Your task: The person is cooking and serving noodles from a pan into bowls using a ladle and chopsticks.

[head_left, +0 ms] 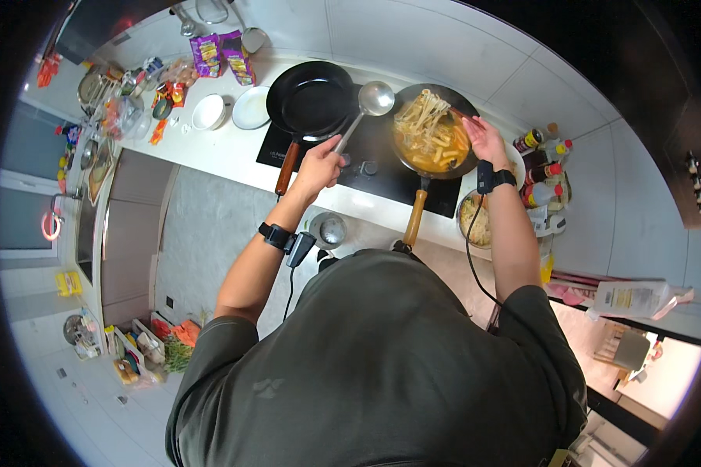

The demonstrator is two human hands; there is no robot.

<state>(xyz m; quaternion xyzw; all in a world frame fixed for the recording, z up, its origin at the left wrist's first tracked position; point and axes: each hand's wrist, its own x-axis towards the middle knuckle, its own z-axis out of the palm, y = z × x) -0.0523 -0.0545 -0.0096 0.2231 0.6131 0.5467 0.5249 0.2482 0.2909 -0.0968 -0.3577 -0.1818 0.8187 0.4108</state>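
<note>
My left hand (320,168) grips the handle of a metal ladle (376,98), whose bowl is raised between the two pans. My right hand (484,139) is at the right rim of a wok (464,96), holding reddish chopsticks (457,112) that reach into the food. Enoki mushrooms (425,108) are bunched up at their tips, above an orange broth (423,153) with pale pieces in it. The wok's wooden handle (416,217) points towards me. To the left, an empty black frying pan (311,96) sits on the black cooktop (369,143).
Left of the cooktop are a white plate (251,108), a white bowl (208,112) and purple packets (207,55). Several sauce bottles (540,173) line the right side, near a bowl of shredded food (478,225). A glass-like container (329,230) is below the counter edge.
</note>
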